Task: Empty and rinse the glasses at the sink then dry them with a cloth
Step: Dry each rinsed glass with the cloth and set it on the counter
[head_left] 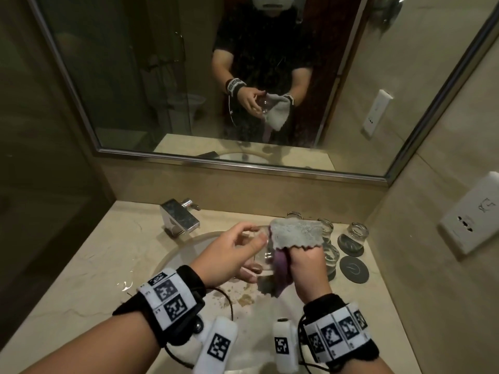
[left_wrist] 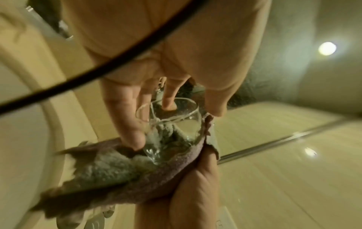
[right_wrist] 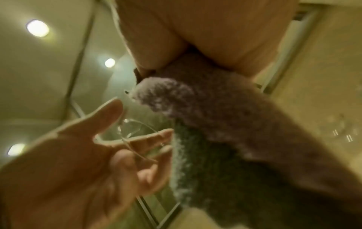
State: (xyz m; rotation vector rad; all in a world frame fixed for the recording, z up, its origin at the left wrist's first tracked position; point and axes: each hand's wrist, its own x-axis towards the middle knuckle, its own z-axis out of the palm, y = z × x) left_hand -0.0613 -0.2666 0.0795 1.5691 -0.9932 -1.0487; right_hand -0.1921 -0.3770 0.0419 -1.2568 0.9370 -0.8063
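Observation:
Over the sink basin [head_left: 186,249] my left hand [head_left: 237,255] holds a clear glass [head_left: 260,252] on its side, fingers curled round its wall. In the left wrist view the glass [left_wrist: 176,128] lies with its mouth toward the cloth [left_wrist: 109,168], which is partly stuffed inside. My right hand [head_left: 306,268] grips the grey and purple cloth [head_left: 295,234] and presses it against the glass. In the right wrist view the cloth [right_wrist: 225,124] covers most of the glass rim [right_wrist: 137,128], and my right fingers are hidden under it.
Several other glasses [head_left: 353,237] stand at the back right of the counter, some on dark round coasters [head_left: 353,269]. A chrome tap [head_left: 179,217] sits behind the basin. Water is spilled on the counter [head_left: 127,284] at the left. A mirror [head_left: 243,76] covers the wall ahead.

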